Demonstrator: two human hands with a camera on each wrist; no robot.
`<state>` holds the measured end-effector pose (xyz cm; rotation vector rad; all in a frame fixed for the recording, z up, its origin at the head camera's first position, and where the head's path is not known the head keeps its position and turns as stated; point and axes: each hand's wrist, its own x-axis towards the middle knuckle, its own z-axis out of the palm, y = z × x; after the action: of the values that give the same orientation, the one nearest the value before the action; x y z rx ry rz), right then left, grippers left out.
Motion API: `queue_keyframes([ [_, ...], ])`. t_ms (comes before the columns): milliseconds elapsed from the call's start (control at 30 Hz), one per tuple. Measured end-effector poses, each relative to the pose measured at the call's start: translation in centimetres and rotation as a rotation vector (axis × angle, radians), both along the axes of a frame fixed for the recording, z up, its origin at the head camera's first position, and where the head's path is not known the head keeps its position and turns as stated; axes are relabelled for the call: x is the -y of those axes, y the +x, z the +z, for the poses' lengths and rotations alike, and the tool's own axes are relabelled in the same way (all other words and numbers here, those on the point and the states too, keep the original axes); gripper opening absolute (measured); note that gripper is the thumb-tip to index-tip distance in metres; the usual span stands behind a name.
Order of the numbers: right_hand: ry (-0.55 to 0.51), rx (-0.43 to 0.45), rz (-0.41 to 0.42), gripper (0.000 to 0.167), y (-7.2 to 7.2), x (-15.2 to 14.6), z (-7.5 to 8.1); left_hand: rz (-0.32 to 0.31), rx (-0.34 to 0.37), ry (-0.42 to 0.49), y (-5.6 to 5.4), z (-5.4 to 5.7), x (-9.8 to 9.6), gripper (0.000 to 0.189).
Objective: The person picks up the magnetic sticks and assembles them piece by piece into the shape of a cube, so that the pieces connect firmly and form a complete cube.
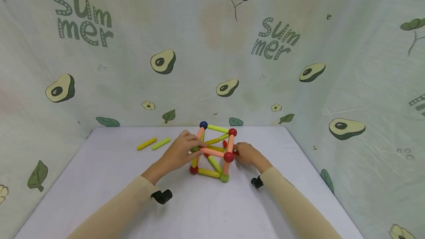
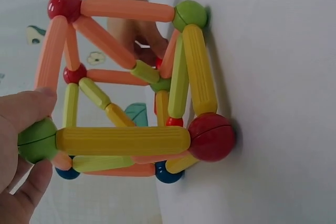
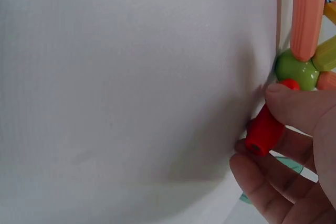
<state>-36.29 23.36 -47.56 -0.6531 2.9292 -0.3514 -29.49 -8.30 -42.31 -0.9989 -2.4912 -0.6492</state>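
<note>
A cube-shaped frame of magnetic rods and balls (image 1: 211, 152) stands on the table, with peach, yellow and lime rods joined by red, green and blue balls. My left hand (image 1: 180, 150) pinches the green ball (image 2: 37, 141) at one upper corner between thumb and finger. On the frame's other side, my right hand (image 1: 247, 153) holds a short red rod (image 3: 264, 129) between thumb and fingers, low down by the table. One end of this rod is at a green ball (image 3: 296, 69) on a lower corner; the thumb partly covers it. Diagonal rods cross several faces.
Two loose rods, one yellow (image 1: 147, 144) and one lime (image 1: 161, 143), lie on the white table (image 1: 109, 180) left of the frame. A printed cloth (image 1: 192, 95) hangs behind the table and along its sides.
</note>
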Motion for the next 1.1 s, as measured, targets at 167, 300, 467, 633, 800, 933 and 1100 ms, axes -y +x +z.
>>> queue_keyframes([
  [167, -0.012, -0.04, -0.023, 0.026, -0.4, 0.1, -0.5, -0.065, 0.041, -0.007, -0.1, 0.0, 0.2, 0.027],
  [300, -0.04, -0.06, -0.033, 0.026, -0.6, 0.3, -0.8, -0.077, 0.075, 0.059, -0.3, -0.1, 1.3, 0.038],
  [467, -0.162, -0.179, -0.079, 0.023, 0.9, 0.3, 0.6, -0.071, 0.105, 0.143, -0.6, 0.3, 3.2, 0.04],
  [633, -0.499, -0.28, -0.073, 0.018, 6.2, 0.6, 4.0, -0.076, 0.141, 0.13, -0.8, 0.6, 4.1, 0.035],
  [800, -0.486, -0.278, 0.15, 0.04, 10.0, 1.3, 5.3, 0.132, 0.149, 0.145, -2.9, -0.4, 7.6, 0.032],
  [933, -0.443, -0.308, 0.214, 0.044, 10.5, 1.3, 4.9, 0.33, 0.275, 0.086, -5.0, -3.1, 11.5, 0.033],
  [1100, -0.463, -0.315, 0.199, 0.043, 10.0, 1.5, 4.9, 0.377, 0.391, -0.053, -7.1, -5.7, 13.9, 0.038],
])
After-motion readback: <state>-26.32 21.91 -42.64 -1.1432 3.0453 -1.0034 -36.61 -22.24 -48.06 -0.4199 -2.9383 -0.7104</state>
